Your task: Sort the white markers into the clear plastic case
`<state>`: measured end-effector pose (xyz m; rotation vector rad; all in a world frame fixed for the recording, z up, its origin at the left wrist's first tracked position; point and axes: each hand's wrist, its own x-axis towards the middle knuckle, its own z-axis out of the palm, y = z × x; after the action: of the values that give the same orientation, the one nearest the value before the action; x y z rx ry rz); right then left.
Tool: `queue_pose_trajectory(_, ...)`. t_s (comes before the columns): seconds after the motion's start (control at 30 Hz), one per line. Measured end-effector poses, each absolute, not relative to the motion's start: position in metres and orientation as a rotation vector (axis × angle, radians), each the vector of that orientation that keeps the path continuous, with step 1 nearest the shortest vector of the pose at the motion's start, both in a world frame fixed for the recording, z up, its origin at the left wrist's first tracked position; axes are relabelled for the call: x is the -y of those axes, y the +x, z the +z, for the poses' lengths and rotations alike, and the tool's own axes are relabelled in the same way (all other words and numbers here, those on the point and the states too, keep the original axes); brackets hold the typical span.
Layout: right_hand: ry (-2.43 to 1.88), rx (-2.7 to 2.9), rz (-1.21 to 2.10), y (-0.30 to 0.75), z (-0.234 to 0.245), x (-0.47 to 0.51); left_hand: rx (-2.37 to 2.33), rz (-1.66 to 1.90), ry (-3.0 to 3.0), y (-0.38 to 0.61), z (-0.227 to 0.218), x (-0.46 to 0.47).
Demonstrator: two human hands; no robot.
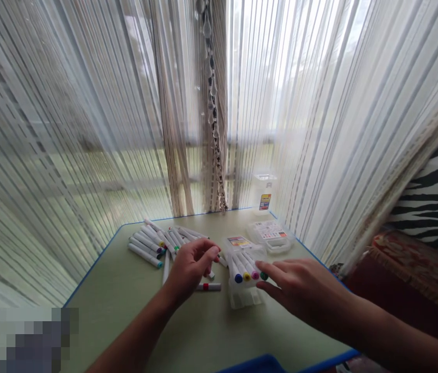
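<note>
No text is readable; labels (265, 202) on the box (261, 187) at the table's (199, 334) far right corner, the flat case (280, 242) nearby and the marker case (242, 300) are blurred.

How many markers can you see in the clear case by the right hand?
4, in a row across the case: blue marker, yellow marker, pink marker, and green marker at the right hand. More may be hidden.

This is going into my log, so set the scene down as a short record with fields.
Left hand: beside the loose markers; grip unclear
Right hand: at the green-ended marker; grip unclear
Translucent case: open, showing a row of four markers, ends blue, yellow, pink, green
Loose markers: on the table, mostly heaped left of that case
Farther back: flat case; upright labelled container
Table: pale green, blue-edged
Backdrop: string curtain
</note>
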<state>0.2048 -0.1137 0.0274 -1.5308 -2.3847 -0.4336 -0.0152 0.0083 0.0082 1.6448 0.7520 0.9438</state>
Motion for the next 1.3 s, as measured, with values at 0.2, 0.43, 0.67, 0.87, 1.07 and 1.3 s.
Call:
queue_pose_trajectory(0.2,-1.615,2.452,-0.451,0.202,0.034,0.113,-0.754,0.943,1.658,-0.015,0.006,-0.009)
queue_pose_trajectory(0.43,-1.318,2.268,-0.297,0.209,0.083,0.107,-0.839,0.989,1.806,-0.019,0.002,-0.016)
queue_pose_trajectory(0.67,-1.355,1.675,0.083,0.215,0.085,0.015,-1.078,1.105,2.102,-0.032,0.009,-0.027)
queue_pose_trajectory(0.87,-1.396,1.560,0.372,0.224,0.022,-0.031,-1.262,1.089,2.318,-0.044,0.001,-0.046)
queue_pose_trajectory(1.07,-1.471,1.709,0.540,0.233,0.006,-0.027,-1.323,0.965,2.446,-0.045,-0.010,-0.052)
queue_pose_trajectory(1.3,-1.614,1.972,0.613,0.212,0.019,-0.064,-1.354,0.921,2.530,-0.040,-0.008,-0.046)
